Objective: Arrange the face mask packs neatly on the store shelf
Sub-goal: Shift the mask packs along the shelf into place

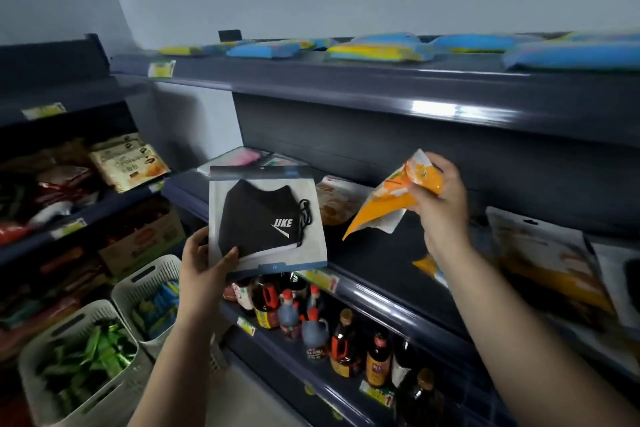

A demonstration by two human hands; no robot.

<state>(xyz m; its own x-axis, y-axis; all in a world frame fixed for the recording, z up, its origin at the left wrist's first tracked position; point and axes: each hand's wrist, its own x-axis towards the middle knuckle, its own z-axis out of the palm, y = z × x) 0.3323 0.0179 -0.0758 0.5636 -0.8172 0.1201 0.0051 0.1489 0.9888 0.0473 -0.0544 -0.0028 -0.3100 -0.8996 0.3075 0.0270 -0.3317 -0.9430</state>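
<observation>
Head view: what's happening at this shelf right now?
A person is sorting mask packs at the middle shelf. The left hand holds up a black mask pack by its lower corner. The right hand grips an orange pack above the shelf. More packs lie loosely on the shelf to the right.

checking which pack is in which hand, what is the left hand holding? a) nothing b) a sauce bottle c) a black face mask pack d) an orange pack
c: the left hand grips the black face mask pack by its lower left corner, while the right hand holds the orange pack.
</observation>
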